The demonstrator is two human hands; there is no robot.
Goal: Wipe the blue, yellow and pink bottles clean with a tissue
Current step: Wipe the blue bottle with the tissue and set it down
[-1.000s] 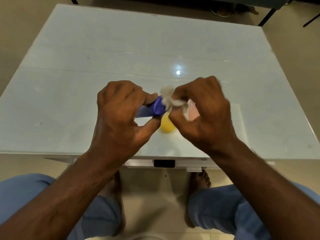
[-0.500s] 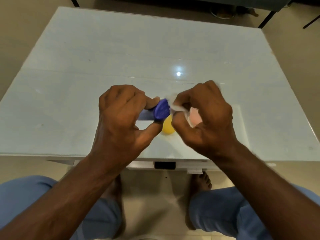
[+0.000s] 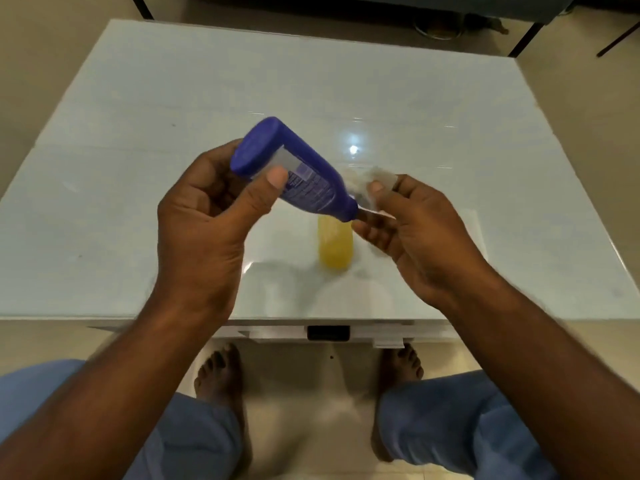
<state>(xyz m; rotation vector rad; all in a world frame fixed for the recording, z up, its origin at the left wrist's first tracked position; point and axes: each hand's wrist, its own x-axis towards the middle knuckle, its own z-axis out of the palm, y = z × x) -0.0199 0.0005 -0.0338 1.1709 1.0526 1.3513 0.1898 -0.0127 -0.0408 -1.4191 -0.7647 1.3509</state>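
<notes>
You hold the blue bottle [image 3: 298,171] tilted over the surface [image 3: 138,98], tissue [image 3: 363,181] at its lower end.

Your left hand [image 3: 204,230] grips the bottle near its upper end, thumb pressed on the label; your right hand [image 3: 412,230] pinches the crumpled tissue between thumb and fingers, touching the lower end. The yellow bottle [image 3: 335,245] stands on the surface just beneath; the pink one is out of sight. Keep your left grip firm, turn the bottle slowly, and draw the tissue along every side, so that no part under your thumb is missed.
</notes>
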